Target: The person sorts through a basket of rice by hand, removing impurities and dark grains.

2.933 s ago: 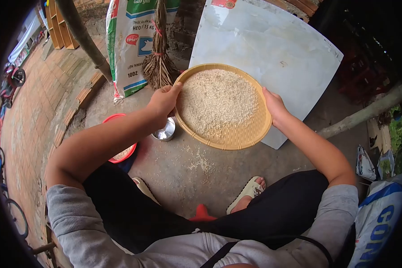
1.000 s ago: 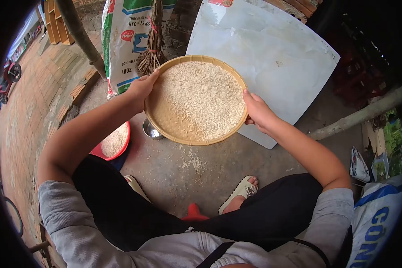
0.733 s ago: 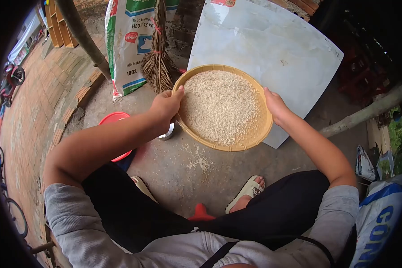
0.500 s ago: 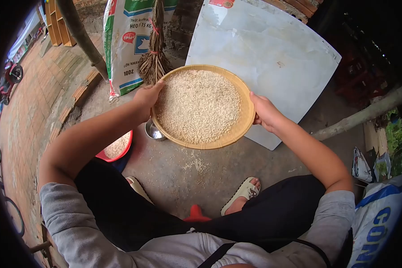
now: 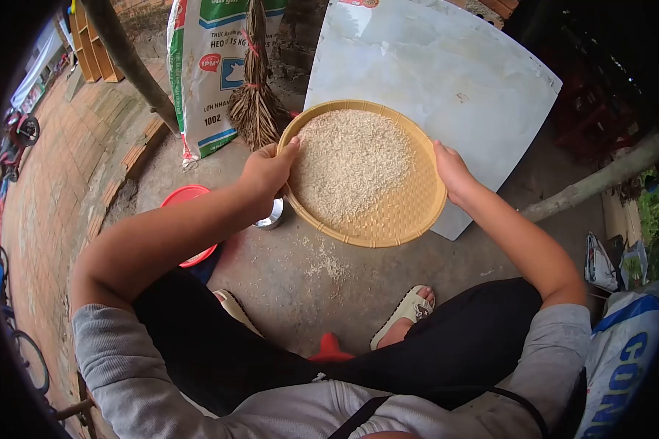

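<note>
A round woven bamboo winnowing basket (image 5: 377, 240) is held up in front of me over the concrete floor. Pale grain that looks like rice (image 5: 351, 164) is heaped toward its left and upper side, and bare weave shows at the lower right. My left hand (image 5: 267, 179) grips the left rim, thumb on top. On the right rim my right hand (image 5: 454, 172) is closed, its fingers mostly hidden under the edge. Below my left forearm a red basin (image 5: 185, 194) is partly covered, and a metal bowl (image 5: 272, 214) shows just under my left hand.
Spilled grains (image 5: 326, 263) lie on the floor between my feet. A feed sack (image 5: 212, 95) and a straw broom (image 5: 256, 110) stand at the back left. A large pale board (image 5: 425, 66) leans behind the basket. Another sack (image 5: 626, 358) is at the right.
Both hands have shifted the basket to the right. The grain has gathered toward the left and upper side, baring more weave at the lower right.
</note>
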Demonstrator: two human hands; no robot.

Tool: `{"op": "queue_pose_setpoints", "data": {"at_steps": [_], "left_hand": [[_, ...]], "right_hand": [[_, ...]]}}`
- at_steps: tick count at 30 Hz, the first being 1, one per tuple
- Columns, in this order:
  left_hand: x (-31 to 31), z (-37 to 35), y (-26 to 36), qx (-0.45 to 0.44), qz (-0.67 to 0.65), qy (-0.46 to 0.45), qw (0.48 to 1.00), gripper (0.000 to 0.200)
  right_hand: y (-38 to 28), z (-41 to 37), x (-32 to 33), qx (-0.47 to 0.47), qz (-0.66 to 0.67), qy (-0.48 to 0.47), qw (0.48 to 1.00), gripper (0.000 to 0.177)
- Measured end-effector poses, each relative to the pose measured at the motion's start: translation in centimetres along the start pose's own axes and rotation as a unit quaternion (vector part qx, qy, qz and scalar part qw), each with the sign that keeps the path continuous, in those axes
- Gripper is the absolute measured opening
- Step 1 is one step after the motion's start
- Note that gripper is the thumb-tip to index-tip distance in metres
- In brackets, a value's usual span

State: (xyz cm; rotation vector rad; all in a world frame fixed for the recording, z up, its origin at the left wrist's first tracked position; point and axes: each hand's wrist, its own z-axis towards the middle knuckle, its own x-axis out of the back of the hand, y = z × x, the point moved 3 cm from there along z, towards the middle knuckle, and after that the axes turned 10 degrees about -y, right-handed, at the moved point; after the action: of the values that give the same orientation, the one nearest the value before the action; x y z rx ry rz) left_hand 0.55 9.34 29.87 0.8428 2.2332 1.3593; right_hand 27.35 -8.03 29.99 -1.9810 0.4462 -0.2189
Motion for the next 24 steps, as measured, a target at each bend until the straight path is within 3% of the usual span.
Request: {"op": "queue_pose_setpoints", "data": {"at_steps": [2, 3, 5, 6, 8, 10, 12, 13, 14, 16, 18, 19, 20, 24], "left_hand": [[2.5, 1.3, 1.1, -0.005, -0.004, 0.046, 0.999, 0.037], [3.9, 2.1, 1.9, -0.007, -0.080, 0.002, 0.997, 0.040], [4.8, 2.2, 2.2, -0.013, -0.100, 0.017, 0.995, 0.041], [4.3, 2.0, 1.9, -0.018, -0.117, 0.039, 0.992, 0.039], [2.4, 1.2, 0.8, -0.003, -0.020, 0.047, 0.999, 0.036], [-0.4, -0.2, 0.3, -0.026, -0.021, 0.007, 0.999, 0.035], [0.4, -0.7, 1.9, -0.041, -0.032, 0.083, 0.995, 0.035], [3.8, 2.8, 0.9, -0.043, -0.029, 0.032, 0.998, 0.037], [4.1, 2.1, 2.6, -0.019, -0.083, 0.036, 0.996, 0.038], [5.1, 1.9, 2.3, -0.021, -0.049, 0.038, 0.998, 0.042], [3.8, 2.4, 0.5, -0.052, -0.024, 0.071, 0.996, 0.040], [2.4, 1.4, 0.4, -0.025, 0.041, 0.029, 0.998, 0.037], [1.1, 1.2, 0.0, -0.015, 0.015, 0.002, 1.000, 0.036], [3.8, 2.2, 2.0, -0.018, 0.004, 0.055, 0.998, 0.041]], "right_hand": [[0.3, -1.0, -1.9, 0.016, -0.080, 0.040, 0.996, 0.046], [0.1, -1.4, -2.5, 0.015, -0.086, 0.043, 0.995, 0.046], [-0.1, -2.0, -4.2, -0.051, -0.095, -0.091, 0.990, 0.045], [-0.6, -1.8, -3.6, -0.048, -0.095, -0.092, 0.990, 0.045], [-1.4, -1.3, -1.1, 0.006, -0.093, -0.006, 0.996, 0.045], [0.2, 0.2, -0.2, 0.027, -0.021, 0.003, 0.999, 0.044], [1.3, 0.6, -0.1, 0.055, -0.080, 0.068, 0.993, 0.045], [0.1, -1.4, -2.5, 0.012, -0.096, 0.041, 0.994, 0.045], [-0.4, -2.1, -3.0, 0.011, -0.102, 0.042, 0.994, 0.045], [-0.7, -2.3, -4.2, -0.017, -0.093, -0.075, 0.993, 0.045], [-1.0, -1.0, -1.9, 0.002, -0.080, -0.057, 0.995, 0.044], [-1.3, -0.6, -1.0, 0.024, -0.030, -0.008, 0.999, 0.042], [-1.1, -0.4, -0.4, 0.043, 0.018, 0.043, 0.998, 0.041], [-0.4, -1.8, -2.4, 0.000, -0.090, -0.018, 0.996, 0.039]]}}
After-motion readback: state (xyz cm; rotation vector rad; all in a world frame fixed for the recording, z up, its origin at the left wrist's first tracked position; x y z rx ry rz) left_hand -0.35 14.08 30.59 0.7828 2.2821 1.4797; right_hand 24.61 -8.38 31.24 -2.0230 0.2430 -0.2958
